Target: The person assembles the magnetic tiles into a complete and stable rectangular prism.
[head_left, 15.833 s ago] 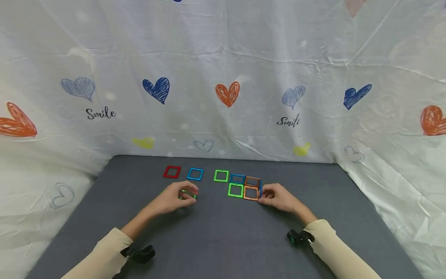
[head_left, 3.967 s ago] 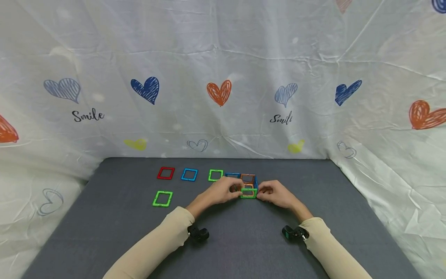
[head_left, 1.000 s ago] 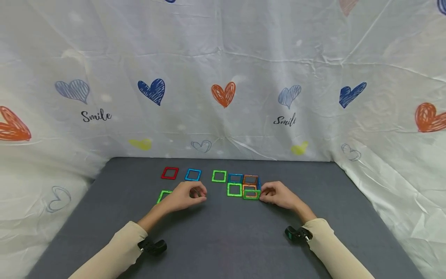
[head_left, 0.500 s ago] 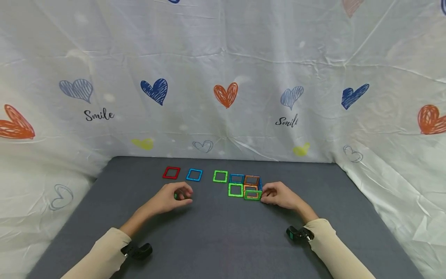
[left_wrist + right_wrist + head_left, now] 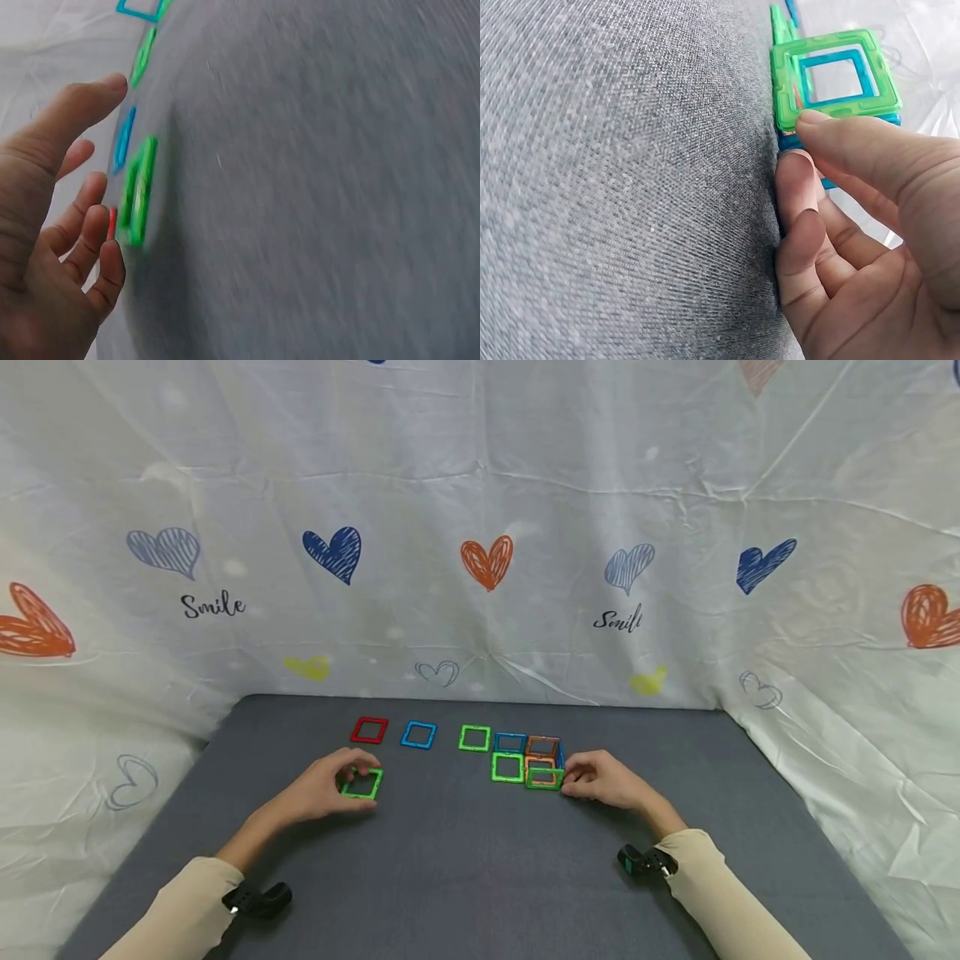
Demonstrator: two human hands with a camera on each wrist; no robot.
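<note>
In the head view my left hand (image 5: 326, 789) is spread around a loose green square magnetic tile (image 5: 378, 783), thumb and fingers apart. The left wrist view shows that green tile (image 5: 142, 195) beyond the fingertips, with no clear contact. On the right, my right hand (image 5: 611, 785) holds the corner of a small build. Its thumb presses an upright green tile (image 5: 782, 90), and its curled fingers lie by an upright blue tile (image 5: 561, 756). Orange tiles (image 5: 543, 738) lie flat behind the upright green one, joined to a flat green tile (image 5: 508, 780) and a flat blue tile (image 5: 511, 735).
Farther back on the grey table (image 5: 480, 877) lie a red tile (image 5: 371, 719), a blue tile (image 5: 418, 747) and another green tile (image 5: 475, 749). A white cloth (image 5: 420, 610) with printed hearts hangs behind the table.
Since four seconds ago, my left hand has left the build and moved left to the loose green tile. The upright green tile stays at the build's front; my right hand remains at its corner.
</note>
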